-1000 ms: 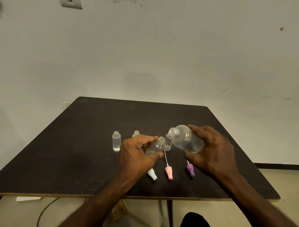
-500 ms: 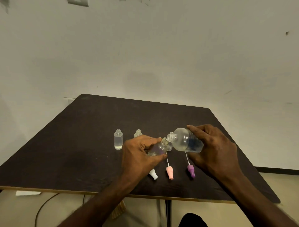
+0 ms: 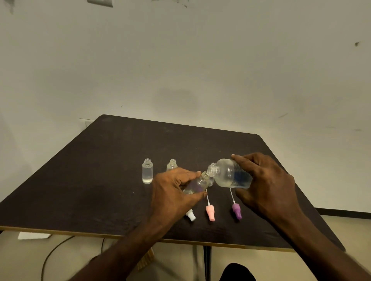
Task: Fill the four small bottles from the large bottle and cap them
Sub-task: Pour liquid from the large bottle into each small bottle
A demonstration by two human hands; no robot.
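A plain, sparsely furnished room is showing here, more a bare workspace than a home kitchen or a lab; a dark square desk (image 3: 124,160) is standing against a scuffed, unpainted-looking off-white wall (image 3: 180,60); a wall plate (image 3: 99,2) is sitting high at the top edge; a black cable (image 3: 54,252) is trailing over the pale floor (image 3: 30,260) below; a dark skirting strip (image 3: 345,212) is running along the wall's foot at the right.

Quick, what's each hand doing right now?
Left hand: grips a tilted small bottle.
Right hand: grips the tipped large bottle, its mouth at the small bottle's mouth.
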